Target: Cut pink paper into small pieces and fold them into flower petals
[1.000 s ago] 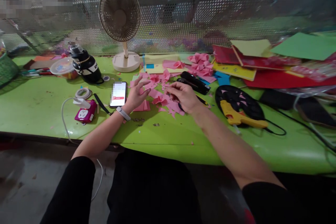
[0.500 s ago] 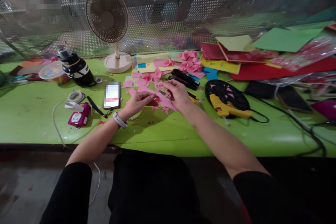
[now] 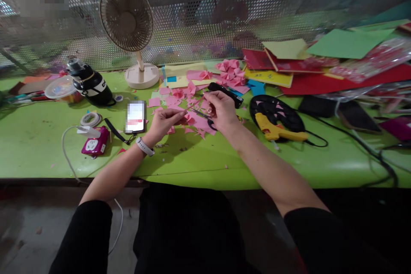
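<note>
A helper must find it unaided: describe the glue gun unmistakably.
On the green table, right of the right hand, lies a black tray with pink scraps. The glue gun rests across its near edge. Yellow and gun-shaped, it stands out against the black.

A person's black left sleeve (image 3: 85, 231) and black right sleeve (image 3: 311, 237), both plain and elbow-length. Matching black clothing (image 3: 189, 231) between them. The bare left hand (image 3: 163, 124) has a pale wristband (image 3: 145, 147); the right hand (image 3: 224, 112) is bare too.
</note>
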A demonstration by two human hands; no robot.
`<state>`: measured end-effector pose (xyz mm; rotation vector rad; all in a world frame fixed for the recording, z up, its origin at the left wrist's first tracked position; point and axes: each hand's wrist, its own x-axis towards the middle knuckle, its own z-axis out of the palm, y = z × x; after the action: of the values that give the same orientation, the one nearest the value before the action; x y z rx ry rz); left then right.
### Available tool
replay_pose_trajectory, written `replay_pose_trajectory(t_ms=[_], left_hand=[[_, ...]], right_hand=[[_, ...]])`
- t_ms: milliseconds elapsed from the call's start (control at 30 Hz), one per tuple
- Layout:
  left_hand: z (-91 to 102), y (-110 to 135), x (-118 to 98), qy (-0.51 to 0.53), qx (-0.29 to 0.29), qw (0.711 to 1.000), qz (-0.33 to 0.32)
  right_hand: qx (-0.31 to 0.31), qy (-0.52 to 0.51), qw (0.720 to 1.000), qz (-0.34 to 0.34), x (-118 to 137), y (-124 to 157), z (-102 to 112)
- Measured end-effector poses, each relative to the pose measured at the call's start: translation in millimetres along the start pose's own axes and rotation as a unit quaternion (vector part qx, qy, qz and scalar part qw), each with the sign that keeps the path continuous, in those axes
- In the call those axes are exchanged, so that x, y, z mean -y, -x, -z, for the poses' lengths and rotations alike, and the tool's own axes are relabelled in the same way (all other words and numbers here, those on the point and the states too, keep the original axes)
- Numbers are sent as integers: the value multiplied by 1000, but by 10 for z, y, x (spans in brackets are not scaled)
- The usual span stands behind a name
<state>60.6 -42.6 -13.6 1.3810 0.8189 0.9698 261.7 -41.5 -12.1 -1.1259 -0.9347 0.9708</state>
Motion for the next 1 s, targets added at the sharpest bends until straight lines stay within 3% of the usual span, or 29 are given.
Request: replay_pose_trajectory(t_ms=[233,400,567,767,867,1000], left_hand=[[12,21,-47,1,51,998,25],[5,23,-55,15,10,1000,20],[65,-28,-1,88,-42,995,34],[102,-64,22,138,-82,986,53],[97,-69,6,146,-100,983,49],[89,-47,-18,151,-89,984,45]], right_hand=[[-12,5,1000,8,24,-9,12],[-23,-32,999,-8,-1,-34,21],[37,-3,995,-89,2,-98,61],[-7,7,1000,-13,434,-258,404],[-29,28,999,-11,652,-324,615],[-36,80,995,-48,721,-376,781]])
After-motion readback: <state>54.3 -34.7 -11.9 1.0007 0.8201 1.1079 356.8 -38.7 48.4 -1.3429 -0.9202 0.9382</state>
